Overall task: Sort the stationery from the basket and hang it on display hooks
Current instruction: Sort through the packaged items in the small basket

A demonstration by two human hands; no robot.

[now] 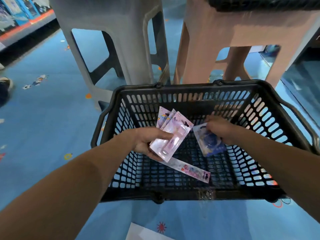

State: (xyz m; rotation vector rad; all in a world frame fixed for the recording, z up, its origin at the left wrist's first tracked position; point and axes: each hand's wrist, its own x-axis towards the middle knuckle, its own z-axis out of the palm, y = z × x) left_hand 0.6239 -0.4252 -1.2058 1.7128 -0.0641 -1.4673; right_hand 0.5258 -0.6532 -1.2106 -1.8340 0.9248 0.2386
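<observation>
Seen only as two forearms and their grips, entering from the lower left and lower right edges. Left forearm (pixel 83 172) bare along its whole visible length, uncovered to the wrist. Right forearm (pixel 280 153) just as bare. Left grip (pixel 149 141) uncovered, thumb and fingers in plain sight. Right grip (pixel 220 129) likewise bare across back and knuckles. Outlines softened by blur and the wide lens; nails too blurred to tell.
</observation>
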